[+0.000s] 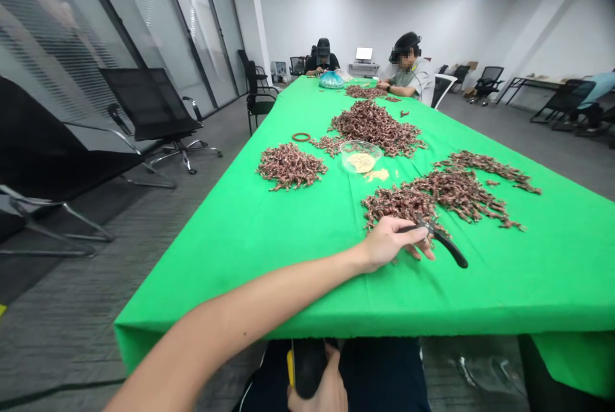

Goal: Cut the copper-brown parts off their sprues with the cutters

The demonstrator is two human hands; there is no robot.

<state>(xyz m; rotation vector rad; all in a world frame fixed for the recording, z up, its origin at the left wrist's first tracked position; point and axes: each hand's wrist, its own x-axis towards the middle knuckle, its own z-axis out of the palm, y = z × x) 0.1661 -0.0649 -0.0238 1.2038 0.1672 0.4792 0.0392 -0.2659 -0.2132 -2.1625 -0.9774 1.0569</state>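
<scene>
My left hand (396,239) reaches across the green table, closed on pliers (449,247) with a black handle. It is at the near edge of a pile of small brown twisted pieces (398,204). Below the table edge, over my lap, my right hand (324,383) is wrapped round a black and yellow object (307,367), whose kind I cannot make out. More brown pieces lie in a pile to the left (291,166) and in a larger heap farther back (372,125). A clear bowl (360,159) holds pale bits, with some spilled beside it.
A reddish-brown ring (301,137) lies on the green cloth (230,232). Toward the far end are a blue plastic bag (331,79) and two seated people, one in a grey shirt (420,79) at the right side. Black chairs (151,104) stand to the left.
</scene>
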